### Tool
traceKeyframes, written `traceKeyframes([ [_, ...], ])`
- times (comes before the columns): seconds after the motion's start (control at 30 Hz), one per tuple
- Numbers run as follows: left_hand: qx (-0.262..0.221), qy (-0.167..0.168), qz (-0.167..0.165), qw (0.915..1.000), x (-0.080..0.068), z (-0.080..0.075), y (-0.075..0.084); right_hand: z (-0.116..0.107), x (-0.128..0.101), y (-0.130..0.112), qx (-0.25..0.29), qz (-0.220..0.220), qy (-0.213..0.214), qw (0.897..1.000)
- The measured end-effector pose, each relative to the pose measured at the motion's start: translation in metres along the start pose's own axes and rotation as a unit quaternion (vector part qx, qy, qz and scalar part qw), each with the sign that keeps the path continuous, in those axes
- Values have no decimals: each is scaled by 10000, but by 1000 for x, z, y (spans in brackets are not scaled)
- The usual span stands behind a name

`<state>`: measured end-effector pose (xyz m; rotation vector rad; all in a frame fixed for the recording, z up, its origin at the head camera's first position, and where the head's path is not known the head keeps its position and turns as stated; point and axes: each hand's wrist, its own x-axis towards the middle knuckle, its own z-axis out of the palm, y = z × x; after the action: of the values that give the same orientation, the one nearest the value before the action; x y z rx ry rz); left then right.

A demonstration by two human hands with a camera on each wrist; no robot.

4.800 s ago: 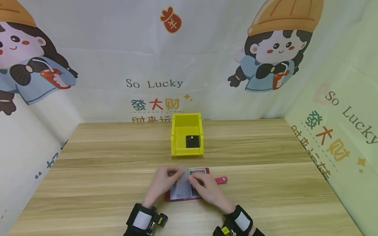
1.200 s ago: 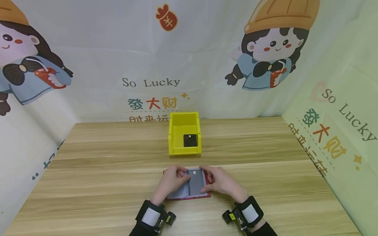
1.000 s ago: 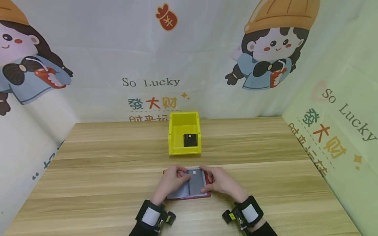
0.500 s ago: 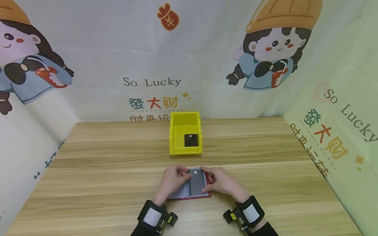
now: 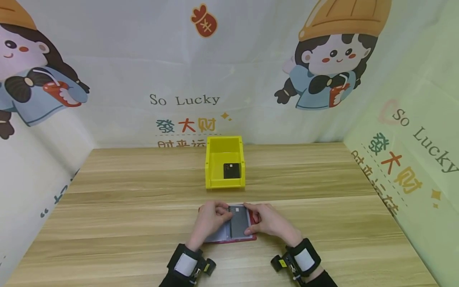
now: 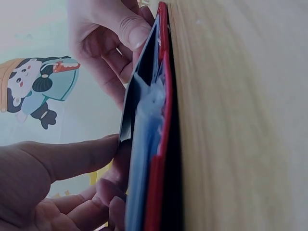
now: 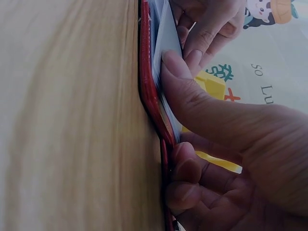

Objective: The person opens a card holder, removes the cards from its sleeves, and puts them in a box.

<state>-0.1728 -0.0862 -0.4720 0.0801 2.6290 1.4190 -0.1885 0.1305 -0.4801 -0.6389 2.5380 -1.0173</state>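
A red card holder (image 5: 247,238) lies open on the wooden table (image 5: 322,223) near its front edge. A dark card (image 5: 238,223) sits on its right page. My left hand (image 5: 209,217) grips the left page, its thumb (image 6: 72,156) against the dark card's edge (image 6: 129,115). My right hand (image 5: 269,223) holds the right edge: its thumb (image 7: 202,106) presses on the clear sleeve (image 7: 168,33), and its fingers curl round the red cover (image 7: 149,86). The right hand hides the holder's strap.
A yellow bin (image 5: 225,183) stands behind the card holder at mid-table, with a black card (image 5: 232,170) lying inside it. Printed cloth walls (image 5: 107,79) close in the table at the back and on both sides.
About five seconds ago both hands held a clear sleeve lifted and the strap lay out to the right. Now the sleeve lies flat and the right hand covers the strap. Over the last second the hands barely moved.
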Motion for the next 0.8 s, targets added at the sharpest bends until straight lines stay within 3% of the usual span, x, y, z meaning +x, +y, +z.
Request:
traceKeyframes([
  [0.23, -15, 12, -98, 9999, 1, 1, -2, 0, -1, 0, 151, 71, -63, 9998],
  [0.53, -32, -9, 30, 10000, 1, -3, -5, 2, -1, -1, 140, 91, -18, 9999],
  [0.8, 80, -94, -143, 9998, 0, -11, -3, 1, -1, -3, 143, 67, 11, 9999],
])
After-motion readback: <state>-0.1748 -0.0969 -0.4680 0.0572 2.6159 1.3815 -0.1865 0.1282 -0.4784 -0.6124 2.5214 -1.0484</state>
